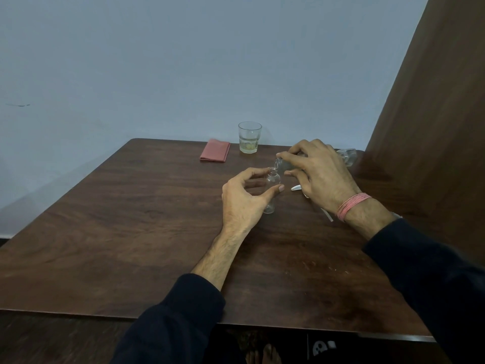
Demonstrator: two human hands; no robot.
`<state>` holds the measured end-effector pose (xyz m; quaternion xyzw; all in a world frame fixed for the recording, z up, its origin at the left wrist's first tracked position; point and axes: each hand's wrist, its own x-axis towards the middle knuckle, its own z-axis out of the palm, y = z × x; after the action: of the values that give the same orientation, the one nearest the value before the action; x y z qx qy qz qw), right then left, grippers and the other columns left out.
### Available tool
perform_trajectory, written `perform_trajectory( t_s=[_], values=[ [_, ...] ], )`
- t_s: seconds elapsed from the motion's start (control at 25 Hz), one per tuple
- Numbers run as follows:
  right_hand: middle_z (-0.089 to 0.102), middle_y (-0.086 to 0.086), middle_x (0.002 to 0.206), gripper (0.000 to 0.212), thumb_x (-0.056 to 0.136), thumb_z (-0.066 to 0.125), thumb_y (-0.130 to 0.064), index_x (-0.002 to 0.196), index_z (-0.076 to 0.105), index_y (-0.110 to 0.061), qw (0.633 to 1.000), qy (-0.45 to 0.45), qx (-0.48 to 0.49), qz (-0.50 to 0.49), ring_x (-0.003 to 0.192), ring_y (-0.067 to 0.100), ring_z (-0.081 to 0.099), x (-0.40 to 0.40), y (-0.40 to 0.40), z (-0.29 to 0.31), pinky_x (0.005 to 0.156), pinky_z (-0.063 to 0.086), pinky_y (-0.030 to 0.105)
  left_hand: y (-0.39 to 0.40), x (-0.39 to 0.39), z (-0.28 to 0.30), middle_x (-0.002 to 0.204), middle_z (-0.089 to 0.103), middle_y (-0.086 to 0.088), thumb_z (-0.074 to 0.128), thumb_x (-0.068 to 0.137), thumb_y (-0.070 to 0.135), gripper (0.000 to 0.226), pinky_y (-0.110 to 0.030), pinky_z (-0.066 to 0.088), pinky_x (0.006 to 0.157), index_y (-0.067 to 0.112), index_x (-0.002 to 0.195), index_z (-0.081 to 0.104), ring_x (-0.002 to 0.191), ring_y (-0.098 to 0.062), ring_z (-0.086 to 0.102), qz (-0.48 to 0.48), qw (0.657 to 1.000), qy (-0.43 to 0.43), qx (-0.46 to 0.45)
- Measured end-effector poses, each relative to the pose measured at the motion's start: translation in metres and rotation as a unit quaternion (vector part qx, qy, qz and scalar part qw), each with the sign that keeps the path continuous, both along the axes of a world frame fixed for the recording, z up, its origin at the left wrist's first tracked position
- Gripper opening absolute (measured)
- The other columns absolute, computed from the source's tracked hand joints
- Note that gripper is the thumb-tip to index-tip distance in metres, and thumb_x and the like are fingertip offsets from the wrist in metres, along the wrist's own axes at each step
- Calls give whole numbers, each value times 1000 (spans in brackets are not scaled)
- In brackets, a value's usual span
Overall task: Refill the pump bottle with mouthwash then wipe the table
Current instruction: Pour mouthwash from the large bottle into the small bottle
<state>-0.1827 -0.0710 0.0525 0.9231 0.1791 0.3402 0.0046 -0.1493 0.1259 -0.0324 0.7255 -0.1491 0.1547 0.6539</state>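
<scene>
Dark wooden table (131,232). Right hand (322,177) grasps a clear mouthwash bottle (347,155), tipped, mouth just above the pump bottle's opening. Left hand (244,198) curls around the small clear pump bottle (273,185), upright mid-table. Glass (249,137) and folded pink cloth (215,150) near the far edge.

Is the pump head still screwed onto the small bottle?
No. The small bottle stands with its mouth open, and the white pump head lies on the table beside it.

Wood table (131,245): pink cloth (215,153), glass (249,137), small bottle (272,190)
</scene>
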Motion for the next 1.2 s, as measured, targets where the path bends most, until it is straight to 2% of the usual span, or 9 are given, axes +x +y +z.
perform_trajectory(
  t_s=[0.44, 0.68, 0.8, 1.0, 1.2],
  values=[
    [66, 5, 124, 39, 100, 72, -22, 139, 69, -21, 1000, 9, -18, -2, 114, 30, 59, -4, 4, 8, 96, 48, 47, 0, -1, 1, 109, 88, 13, 110, 75, 39, 51, -36, 73, 92, 31, 120, 89, 102, 1, 83, 0, 1000, 8, -1],
    [66, 4, 125, 39, 100, 71, -23, 139, 69, -21, 1000, 15, -15, -4, 114, 29, 59, -7, 5, 9, 98, 48, 46, 0, -1, 0, 109, 88, 13, 110, 75, 38, 50, -28, 72, 83, 31, 120, 89, 101, 2, 83, 1, 1000, 2, -5],
    [66, 5, 125, 39, 100, 70, -22, 139, 69, -21, 1000, 16, -17, -7, 114, 30, 59, -8, 7, 9, 98, 48, 47, 1, 0, 1, 110, 88, 14, 110, 74, 39, 51, -27, 72, 84, 32, 120, 89, 102, 3, 83, 2, 1000, 7, -2],
    [66, 5, 125, 39, 100, 70, -21, 139, 69, -20, 1000, 21, -13, -10, 115, 30, 59, -8, 8, 11, 98, 47, 47, 1, 0, 1, 111, 88, 16, 110, 74, 42, 51, -32, 72, 90, 36, 119, 88, 103, 4, 82, -1, 1000, 13, 0],
    [66, 4, 123, 37, 100, 71, -21, 137, 70, -20, 999, 30, -4, -8, 114, 30, 58, -7, 9, 12, 97, 47, 46, 0, 0, 1, 110, 88, 14, 110, 74, 41, 51, -38, 73, 91, 32, 119, 89, 103, 0, 83, 5, 1000, 14, -1]
  ],
)
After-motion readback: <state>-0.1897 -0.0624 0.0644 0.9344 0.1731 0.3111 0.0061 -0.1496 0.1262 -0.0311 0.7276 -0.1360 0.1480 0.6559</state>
